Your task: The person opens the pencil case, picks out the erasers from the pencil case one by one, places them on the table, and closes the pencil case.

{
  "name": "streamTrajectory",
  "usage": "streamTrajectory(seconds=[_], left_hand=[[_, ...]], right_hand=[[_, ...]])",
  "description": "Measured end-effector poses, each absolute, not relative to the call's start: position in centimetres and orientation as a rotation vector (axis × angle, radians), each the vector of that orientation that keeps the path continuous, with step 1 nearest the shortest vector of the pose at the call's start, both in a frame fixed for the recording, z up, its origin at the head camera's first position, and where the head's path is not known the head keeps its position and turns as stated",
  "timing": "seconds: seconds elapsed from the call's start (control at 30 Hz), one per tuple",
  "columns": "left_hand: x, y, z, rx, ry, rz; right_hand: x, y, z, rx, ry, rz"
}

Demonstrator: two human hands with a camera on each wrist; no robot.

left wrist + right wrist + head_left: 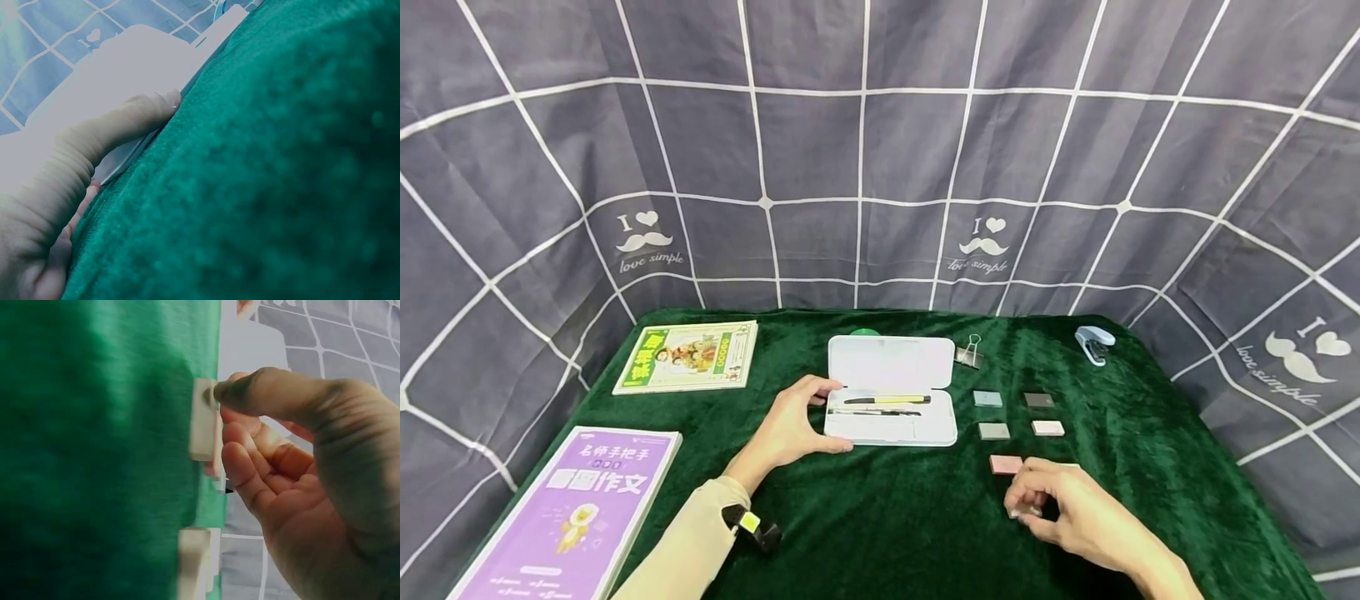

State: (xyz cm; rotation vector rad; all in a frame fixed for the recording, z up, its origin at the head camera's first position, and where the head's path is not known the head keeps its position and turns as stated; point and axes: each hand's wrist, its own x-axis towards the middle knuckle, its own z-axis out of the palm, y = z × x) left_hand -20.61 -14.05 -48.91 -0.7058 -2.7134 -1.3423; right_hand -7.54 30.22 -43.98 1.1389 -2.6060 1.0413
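Note:
A white pencil case lies with its lid raised. A yellow-and-black pen and a dark slim pen are inside. My left hand grips its left end, thumb along the front edge and fingers toward the hinge side. At the right, my right hand pinches a small white eraser between thumb and fingertips, low over the cloth; the fingers partly hide it in the head view. A pink eraser lies just beyond those fingers.
Beyond lie blue, grey, dark and pale pink blocks. A binder clip and light-blue stapler are farther back. Two books, green-and-yellow and purple, lie left on green cloth.

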Motion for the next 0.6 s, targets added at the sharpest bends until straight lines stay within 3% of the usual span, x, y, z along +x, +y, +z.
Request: streamTrajectory(seconds=[0.37, 0.6], left_hand=[[-20.5, -14.1, -48.9, -0.696, -2.724, -1.348], [-20.7, -14.0, -49.1, -0.712, -2.715, -1.342]], right_hand=[[-13.0, 28.8, -40.4, 0.817, -2.524, 1.091], [-17.6, 25.8, -40.9, 0.679, -2.47, 1.285]])
